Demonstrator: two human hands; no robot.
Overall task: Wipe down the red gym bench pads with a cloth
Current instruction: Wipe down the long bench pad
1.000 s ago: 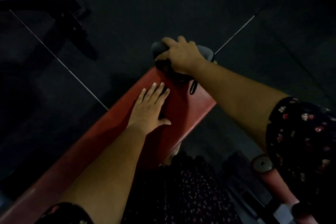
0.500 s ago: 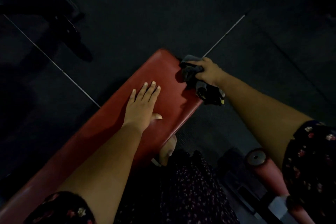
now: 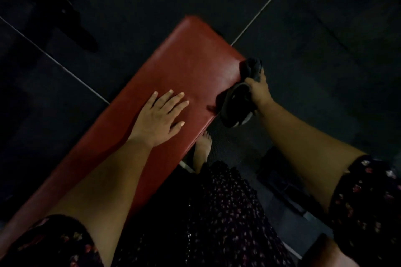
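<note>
A long red bench pad [image 3: 191, 58] runs diagonally from the lower left to the upper middle of the head view. My left hand [image 3: 159, 118] lies flat on its top, fingers straight and spread. My right hand [image 3: 258, 88] grips a bunched dark cloth [image 3: 237, 98] at the pad's right side edge. Part of the cloth sticks up above my fingers and part hangs below the edge.
Dark rubber floor tiles with a pale seam [image 3: 258, 13] surround the bench. A black machine foot [image 3: 73, 26] stands at the upper left. My bare foot [image 3: 201, 151] shows under the pad's right edge, and my patterned dark dress [image 3: 217, 219] fills the bottom.
My right hand has carried the cloth from the pad's far end round the corner and down its right side edge towards me. My left hand has stayed flat on the pad.
</note>
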